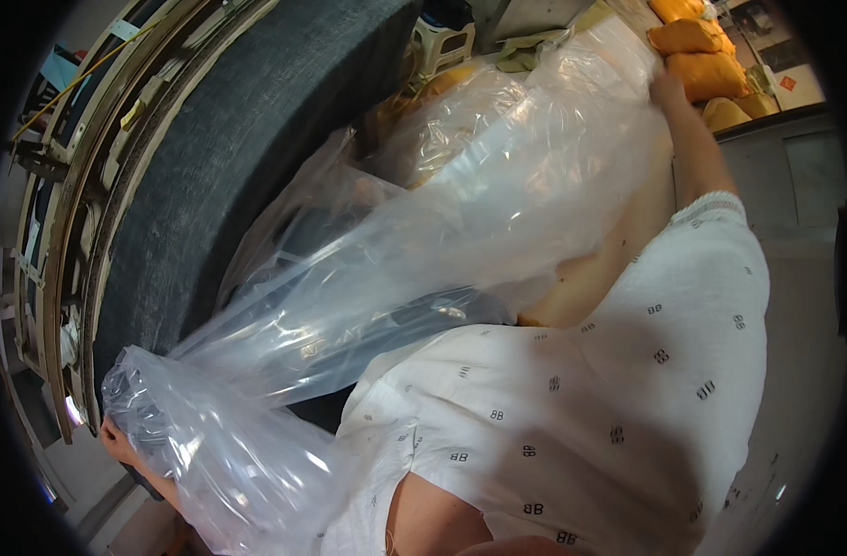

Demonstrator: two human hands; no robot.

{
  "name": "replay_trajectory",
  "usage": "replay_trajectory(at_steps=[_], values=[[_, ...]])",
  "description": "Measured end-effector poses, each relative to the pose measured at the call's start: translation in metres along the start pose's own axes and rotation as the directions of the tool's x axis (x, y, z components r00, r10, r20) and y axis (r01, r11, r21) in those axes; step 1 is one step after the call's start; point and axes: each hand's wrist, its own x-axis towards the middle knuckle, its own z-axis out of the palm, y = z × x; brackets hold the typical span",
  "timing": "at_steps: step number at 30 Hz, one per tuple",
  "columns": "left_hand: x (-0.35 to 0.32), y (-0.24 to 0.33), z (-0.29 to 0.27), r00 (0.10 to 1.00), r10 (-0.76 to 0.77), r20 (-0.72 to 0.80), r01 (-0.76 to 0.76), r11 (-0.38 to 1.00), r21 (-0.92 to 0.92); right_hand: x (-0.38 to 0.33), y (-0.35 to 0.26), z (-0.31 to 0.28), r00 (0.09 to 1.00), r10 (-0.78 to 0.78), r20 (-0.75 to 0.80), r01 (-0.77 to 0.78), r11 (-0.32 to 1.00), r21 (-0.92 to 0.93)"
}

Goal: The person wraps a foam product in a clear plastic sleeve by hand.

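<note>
Wooden frames point(66, 213): curved slats stacked on edge at the far left, bent by the lens.
Grey slab point(256, 139): a thick, dark, felt-like pad leaning just right of the frames, running from the near left up to the far middle.
Left hand point(117, 443): low at the near left, fingers closed around the bunched, crumpled end of the plastic. Most of the hand is hidden behind the wrinkles.
Plastic bag point(460, 213): large, clear and shiny, stretched on a slant from the near left to the far right, in front of the slab and across the person's chest.
Stool point(445, 42): small and pale, far off at the top middle.
Shirt point(609, 389): white with small dark marks, filling the near right.
Right hand point(669, 91): arm fully extended to the far right, fingers clamped on the bag's far end, their tips hidden in the film.
Orange sacks point(701, 65): piled beyond the right hand, apart from it.
Step in hand: by my reading, the bag is being pulled out to full length between both hands.
Next move calls for: firm grips at both ends, since the slick film could slip or snag on the slab.
</note>
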Motion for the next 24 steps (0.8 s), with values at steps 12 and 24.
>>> replay_trajectory(at_steps=[12,24], values=[[-0.046,-0.037,-0.01,0.968,-0.25,-0.019,0.251,0.968,0.014,-0.012,-0.155,-0.399,0.074,0.445,-0.892,0.949,0.242,0.2],[-0.07,-0.031,-0.03,0.864,-0.463,0.197,0.501,0.752,-0.428,0.071,-0.239,-0.427,0.417,0.154,-0.896,0.906,0.007,0.423]])
